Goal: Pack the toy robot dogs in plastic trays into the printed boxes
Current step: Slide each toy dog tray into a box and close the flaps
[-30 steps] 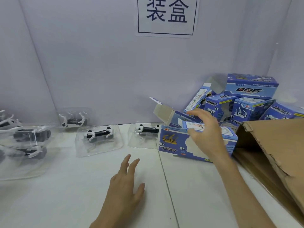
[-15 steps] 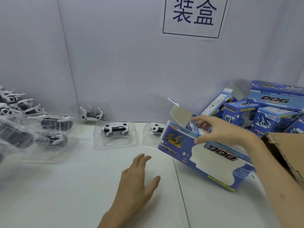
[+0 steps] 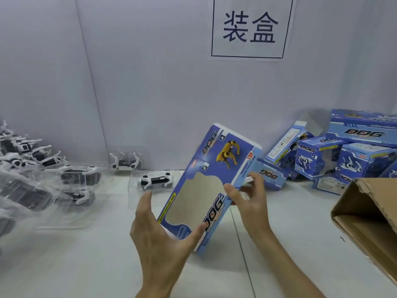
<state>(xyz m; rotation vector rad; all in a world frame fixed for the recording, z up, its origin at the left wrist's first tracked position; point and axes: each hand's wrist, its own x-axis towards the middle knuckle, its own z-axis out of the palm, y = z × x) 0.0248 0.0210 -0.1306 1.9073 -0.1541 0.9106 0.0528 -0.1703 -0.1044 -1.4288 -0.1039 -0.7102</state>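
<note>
Right up front, left hand (image 3: 163, 239) cups the lower left edge of the blue printed cardboard window box (image 3: 206, 160), thumb across its front. Right hand (image 3: 249, 203) pinches the right edge. Box is held tilted above the white table (image 3: 86, 265), likely to square it open; looks flat, hard to tell. Just behind, clear plastic tray with white-and-black toy robot dog (image 3: 155, 180) lies within reach for loading. Farther right, stacked blue boxes (image 3: 343, 158) are piled against the wall.
</note>
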